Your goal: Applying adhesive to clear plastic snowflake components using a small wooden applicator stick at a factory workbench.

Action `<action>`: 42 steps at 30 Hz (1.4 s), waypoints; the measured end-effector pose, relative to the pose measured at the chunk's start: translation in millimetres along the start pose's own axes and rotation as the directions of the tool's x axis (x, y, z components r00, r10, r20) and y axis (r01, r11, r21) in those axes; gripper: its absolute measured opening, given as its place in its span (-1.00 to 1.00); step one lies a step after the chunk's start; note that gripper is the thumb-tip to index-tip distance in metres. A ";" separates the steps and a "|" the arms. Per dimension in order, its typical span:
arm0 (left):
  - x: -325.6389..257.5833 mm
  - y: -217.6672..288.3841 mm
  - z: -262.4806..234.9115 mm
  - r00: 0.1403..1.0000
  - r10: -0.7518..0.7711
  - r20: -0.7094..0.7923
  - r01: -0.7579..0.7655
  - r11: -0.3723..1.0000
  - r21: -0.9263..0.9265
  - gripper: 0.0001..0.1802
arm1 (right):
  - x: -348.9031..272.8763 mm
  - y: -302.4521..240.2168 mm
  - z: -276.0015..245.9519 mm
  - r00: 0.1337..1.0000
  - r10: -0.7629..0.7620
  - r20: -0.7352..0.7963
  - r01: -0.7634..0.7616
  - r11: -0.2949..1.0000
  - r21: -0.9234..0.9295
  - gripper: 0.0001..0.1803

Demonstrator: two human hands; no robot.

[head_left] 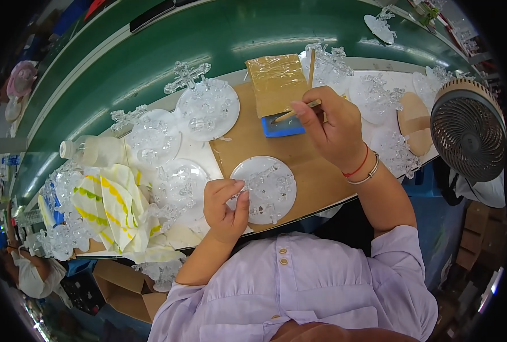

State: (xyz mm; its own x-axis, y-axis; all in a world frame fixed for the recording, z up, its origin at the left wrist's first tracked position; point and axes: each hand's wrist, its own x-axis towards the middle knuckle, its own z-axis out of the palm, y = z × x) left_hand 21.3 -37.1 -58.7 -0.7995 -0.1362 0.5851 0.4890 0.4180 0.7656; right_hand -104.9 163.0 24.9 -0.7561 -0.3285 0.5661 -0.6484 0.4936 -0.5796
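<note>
My right hand (340, 126) grips a thin wooden brush (287, 117), its tip down at a shallow blue tray (283, 129). A flap of cardboard covered with clear tape (277, 81) stands over the tray's far side. My left hand (225, 206) has thumb and fingers pinched together at the left edge of a round white plate (288, 200). Several clear plastic pieces (263, 181) lie on that plate. Whatever small thing sits between the left fingertips is too small to make out. Brown cardboard (316, 165) lies under the plate and tray.
More white plates with clear pieces stand left (210, 128) and right (373, 97). A plastic bottle (96, 150) and a patterned cloth (116, 208) lie at left. A black fan (470, 134) stands at right. Beyond the table's far edge runs a green conveyor belt (299, 25).
</note>
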 end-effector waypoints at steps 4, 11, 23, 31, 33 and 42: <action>-2.3 0.3 0.2 0.997 -0.082 0.005 0.082 0.996 -0.023 -0.73 | 2.5 0.2 1.3 1.000 -0.007 0.014 0.007 1.000 -0.015 -0.84; -2.9 1.0 -1.9 0.994 -0.111 0.023 0.112 0.993 -0.037 -0.78 | 2.3 1.5 4.6 1.000 -0.010 -0.018 0.010 1.000 -0.019 -0.84; -9.5 1.1 -0.2 0.974 -0.226 -0.001 0.224 0.966 -0.131 -0.79 | -1.1 0.2 -4.7 0.997 0.044 -0.063 -0.043 0.999 0.016 -0.86; -5.7 -1.2 4.8 0.974 -0.220 -0.053 0.211 0.967 -0.140 -0.80 | -8.7 -1.6 2.7 0.984 0.118 -0.135 -0.109 0.991 0.072 -0.80; -3.1 -3.8 4.6 0.985 -0.168 -0.046 0.163 0.982 -0.096 -0.81 | -8.5 -4.5 4.5 0.981 0.128 -0.142 -0.123 0.991 0.049 -0.80; -0.1 4.1 6.5 0.985 -0.165 -0.053 0.158 0.980 -0.122 -0.83 | -23.4 -0.5 6.7 0.880 0.317 -0.353 -0.228 0.935 0.273 -0.81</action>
State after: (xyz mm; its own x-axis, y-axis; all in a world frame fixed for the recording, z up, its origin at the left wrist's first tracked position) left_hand 21.2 -29.6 -57.4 -0.8496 -0.2510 0.4639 0.3954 0.2790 0.8751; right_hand -87.5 165.1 8.0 -0.8400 0.1514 0.5210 -0.4582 0.3164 -0.8306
